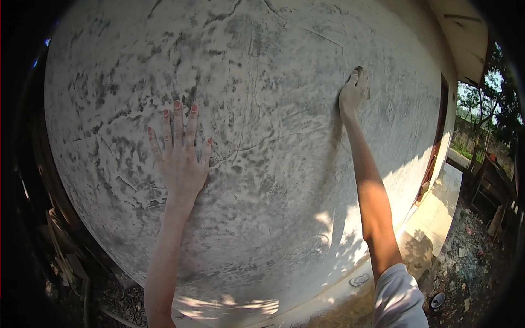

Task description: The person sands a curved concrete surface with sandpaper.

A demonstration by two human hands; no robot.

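Note:
A rough plastered wall (273, 98), whitish with dark grey patches and cracks, fills most of the head view. Against its left middle part, my left hand (183, 158) lies flat with the fingers spread, holding nothing. Higher up and to the right, my right hand (355, 95) is pressed to the wall with its fingers curled in. A small dark edge shows by its thumb, but whatever it grips is mostly hidden. Pale dust covers both hands and forearms.
At the right stand a doorway (437, 131) and a tiled step (437, 205). Littered ground (465, 262) lies below, with a sandal (437, 300) on it. Another sandal (359, 280) sits on the ledge at the wall's foot. Wooden pieces (68, 262) lean at the far left.

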